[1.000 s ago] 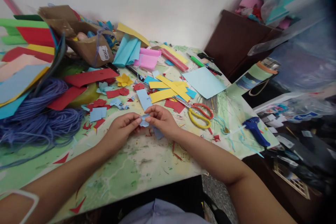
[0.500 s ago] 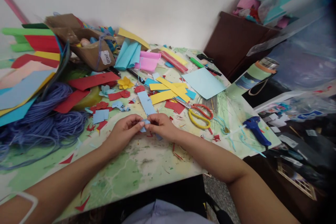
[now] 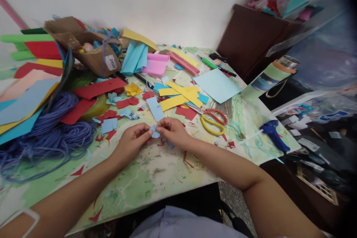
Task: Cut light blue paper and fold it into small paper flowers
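Between my two hands is a small light-blue paper flower (image 3: pixel 154 131), pinched over the near part of the table. My left hand (image 3: pixel 135 137) grips its left side with thumb and forefinger. On its right side, the fingers of my right hand (image 3: pixel 173 132) are closed on it too. Just behind them a light-blue paper strip (image 3: pixel 155 108) lies partly under my right hand. Scissors (image 3: pixel 213 122) with red and yellow handles rest to the right. Yellow paper strips (image 3: pixel 178 96) lie crossed over blue ones beyond my hands.
Blue yarn (image 3: pixel 72 134) and stacked coloured paper (image 3: pixel 30 96) fill the left side. A brown paper bag (image 3: pixel 92 57) stands behind them. At the right edge are a blue glue gun (image 3: pixel 275 135) and a bottle (image 3: pixel 272 78). Red scraps (image 3: pixel 78 171) litter the table.
My right hand's fingers have shifted slightly on the blue paper flower, which now shows more between the hands. The whole view has tilted a little.
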`<state>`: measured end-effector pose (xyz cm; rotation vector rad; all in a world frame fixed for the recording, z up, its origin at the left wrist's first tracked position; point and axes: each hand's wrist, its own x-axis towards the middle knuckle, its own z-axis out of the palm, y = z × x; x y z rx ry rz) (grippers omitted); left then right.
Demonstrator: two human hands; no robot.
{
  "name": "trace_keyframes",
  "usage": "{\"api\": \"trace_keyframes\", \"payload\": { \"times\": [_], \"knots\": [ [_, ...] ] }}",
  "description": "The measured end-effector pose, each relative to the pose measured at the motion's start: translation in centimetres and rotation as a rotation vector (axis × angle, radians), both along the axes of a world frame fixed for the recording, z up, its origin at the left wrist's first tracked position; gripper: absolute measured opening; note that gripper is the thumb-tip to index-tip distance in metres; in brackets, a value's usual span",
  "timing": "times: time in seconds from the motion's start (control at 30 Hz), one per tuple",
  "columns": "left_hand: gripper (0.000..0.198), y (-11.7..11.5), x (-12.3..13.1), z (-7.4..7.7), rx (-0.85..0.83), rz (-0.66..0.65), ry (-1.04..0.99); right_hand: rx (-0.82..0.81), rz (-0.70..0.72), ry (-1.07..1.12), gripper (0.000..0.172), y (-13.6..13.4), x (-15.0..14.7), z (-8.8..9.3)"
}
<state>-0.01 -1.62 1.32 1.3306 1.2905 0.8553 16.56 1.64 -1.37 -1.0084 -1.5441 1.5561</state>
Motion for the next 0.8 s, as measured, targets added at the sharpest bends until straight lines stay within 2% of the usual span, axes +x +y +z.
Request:
{"api": "trace_keyframes", "payload": {
  "times": [0.13, 0.33, 0.4, 0.47, 0.57, 0.63, 0.8],
  "knots": [
    [0.020, 0.2, -0.3, -0.1, -0.013, -0.007, 0.022, -0.005, 0.000, -0.017, 0.012, 0.2, 0.2, 0.1],
    [0.017, 1.8, -2.9, 1.2, 0.119, 0.159, 0.098, 0.234, -0.129, -0.233, 0.012, 0.9, 0.8, 0.8],
    [0.016, 2.4, -4.4, 1.8, 0.164, 0.110, 0.220, 0.302, -0.099, -0.339, 0.012, 1.5, 0.5, 1.4],
    [0.017, 2.8, -5.8, 2.0, 0.188, 0.002, 0.402, 0.417, -0.010, -0.487, 0.012, 2.5, -0.4, 2.2],
    [0.024, 3.1, -7.1, 1.7, 0.192, -0.139, 0.604, 0.613, 0.172, -0.695, 0.014, 4.1, -2.4, 3.2],
    [0.028, 3.1, -7.4, 1.3, 0.192, -0.194, 0.658, 0.701, 0.230, -0.814, 0.016, 5.0, -3.9, 3.4],
    [0.033, 3.1, -7.3, 0.9, 0.196, -0.205, 0.750, 0.843, 0.185, -0.961, 0.023, 5.8, -6.5, 2.8]
  ]
}}
